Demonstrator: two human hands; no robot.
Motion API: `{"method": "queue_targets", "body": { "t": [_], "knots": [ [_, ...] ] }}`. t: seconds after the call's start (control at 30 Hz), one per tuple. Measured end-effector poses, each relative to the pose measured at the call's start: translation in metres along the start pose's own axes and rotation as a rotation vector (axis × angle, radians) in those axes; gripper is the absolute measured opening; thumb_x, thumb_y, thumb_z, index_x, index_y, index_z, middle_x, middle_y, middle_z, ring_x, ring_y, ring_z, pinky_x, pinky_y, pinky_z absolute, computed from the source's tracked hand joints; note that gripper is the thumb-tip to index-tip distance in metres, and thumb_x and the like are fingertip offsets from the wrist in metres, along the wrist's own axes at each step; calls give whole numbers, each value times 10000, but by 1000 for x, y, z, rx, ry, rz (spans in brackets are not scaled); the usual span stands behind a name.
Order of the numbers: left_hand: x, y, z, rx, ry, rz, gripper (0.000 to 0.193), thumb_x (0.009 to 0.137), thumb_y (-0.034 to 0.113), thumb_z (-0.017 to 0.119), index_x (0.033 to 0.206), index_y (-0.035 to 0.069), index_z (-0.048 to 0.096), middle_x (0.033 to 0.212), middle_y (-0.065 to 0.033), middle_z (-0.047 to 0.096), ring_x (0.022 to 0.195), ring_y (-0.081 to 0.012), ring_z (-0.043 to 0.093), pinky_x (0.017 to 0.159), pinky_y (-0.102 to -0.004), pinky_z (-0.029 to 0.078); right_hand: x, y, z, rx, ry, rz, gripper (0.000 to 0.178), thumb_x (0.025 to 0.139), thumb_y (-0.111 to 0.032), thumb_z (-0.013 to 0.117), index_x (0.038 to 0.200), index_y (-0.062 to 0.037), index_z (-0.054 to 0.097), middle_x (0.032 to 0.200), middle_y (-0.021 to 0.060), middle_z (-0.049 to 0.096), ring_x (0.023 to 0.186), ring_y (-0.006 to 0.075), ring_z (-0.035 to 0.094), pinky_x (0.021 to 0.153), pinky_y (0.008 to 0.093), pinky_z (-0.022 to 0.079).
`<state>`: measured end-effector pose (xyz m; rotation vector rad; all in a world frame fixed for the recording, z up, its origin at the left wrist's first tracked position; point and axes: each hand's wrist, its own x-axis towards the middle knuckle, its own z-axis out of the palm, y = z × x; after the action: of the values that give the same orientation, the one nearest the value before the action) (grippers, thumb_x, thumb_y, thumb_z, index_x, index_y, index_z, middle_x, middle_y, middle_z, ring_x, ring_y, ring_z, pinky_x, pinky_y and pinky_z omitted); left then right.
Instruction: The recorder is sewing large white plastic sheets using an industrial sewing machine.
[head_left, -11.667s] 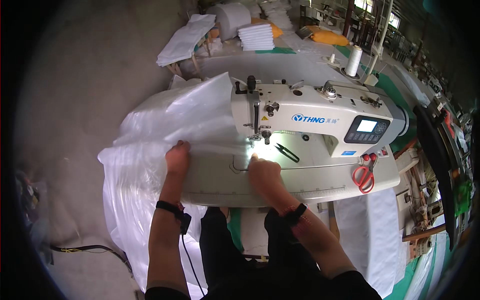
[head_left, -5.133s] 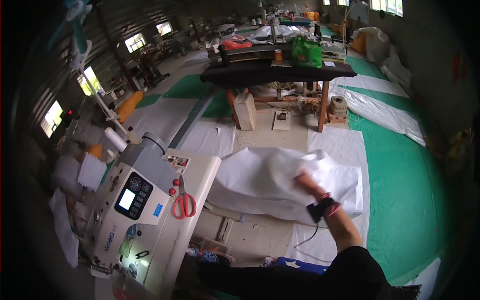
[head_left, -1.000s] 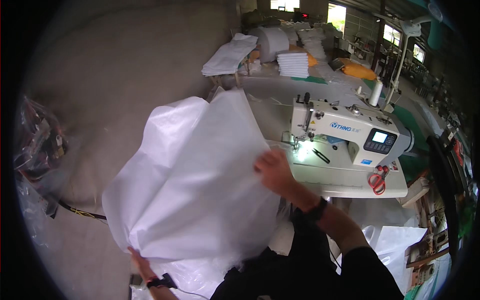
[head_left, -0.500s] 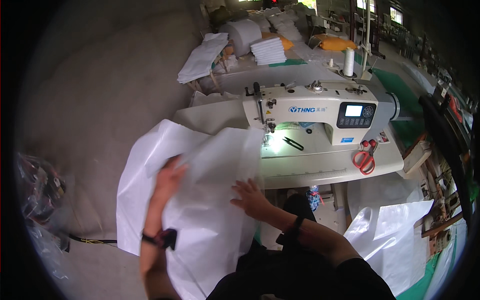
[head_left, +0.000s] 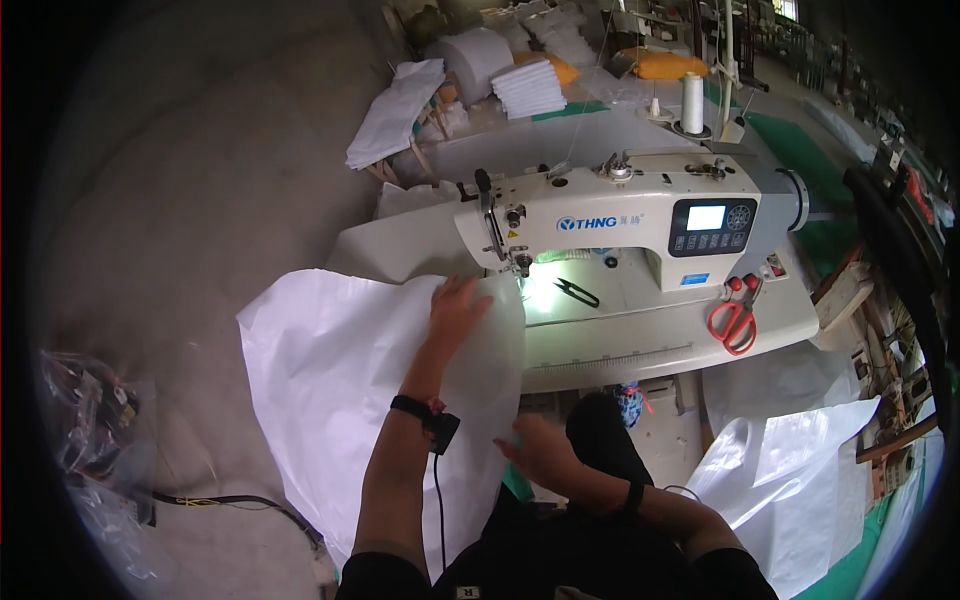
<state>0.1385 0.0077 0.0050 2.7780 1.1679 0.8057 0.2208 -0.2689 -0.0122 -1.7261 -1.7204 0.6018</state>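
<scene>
A large white plastic sheet (head_left: pixel 340 370) hangs over the left front of the sewing table, its upper right corner beside the needle area of the white sewing machine (head_left: pixel 600 215). My left hand (head_left: pixel 458 312) lies on that corner, fingers stretched out and pressing it to the table, just left of the lit needle. Lower down, my right hand (head_left: pixel 545 455) is at the sheet's right edge, thumb over the edge and fingers curled. Black thread snips (head_left: pixel 578 292) rest on the machine bed right of the needle.
Red-handled scissors (head_left: pixel 735 325) lie at the table's right. A white thread cone (head_left: pixel 692 105) stands behind the machine. Another white sheet (head_left: pixel 780 470) hangs at the lower right. Stacked white sheets (head_left: pixel 528 90) lie farther back. A clear bag (head_left: pixel 95 415) sits on the left floor.
My left hand has moved right and up across the sheet to beside the needle. My right hand has dropped from its flat spread on the sheet to the lower edge.
</scene>
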Motion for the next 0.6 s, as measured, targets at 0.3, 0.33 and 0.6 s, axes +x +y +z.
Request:
{"method": "queue_targets", "body": {
  "t": [0.3,0.33,0.6],
  "knots": [
    [30,5,-12,-318,-287,70,259,786,261,669,910,43,602,858,-118,597,843,-287,562,771,-397,432,15,7,32,526,-122,181,279,861,-179,594,1061,-25,476,756,150,628,733,301,646,648,377,494],
    [28,0,-17,-326,-292,68,259,786,261,669,910,43,602,858,-118,597,843,-287,562,771,-397,432,13,10,37,494,-140,110,260,858,-137,588,1071,-32,484,773,149,632,733,283,649,648,360,497],
    [23,-13,-59,-172,-193,-30,194,844,255,600,836,63,572,755,-140,598,714,-326,581,629,-405,448,22,0,45,888,-322,-39,200,859,-59,543,1055,-18,528,858,106,635,794,181,632,693,308,498]
  ]
}}
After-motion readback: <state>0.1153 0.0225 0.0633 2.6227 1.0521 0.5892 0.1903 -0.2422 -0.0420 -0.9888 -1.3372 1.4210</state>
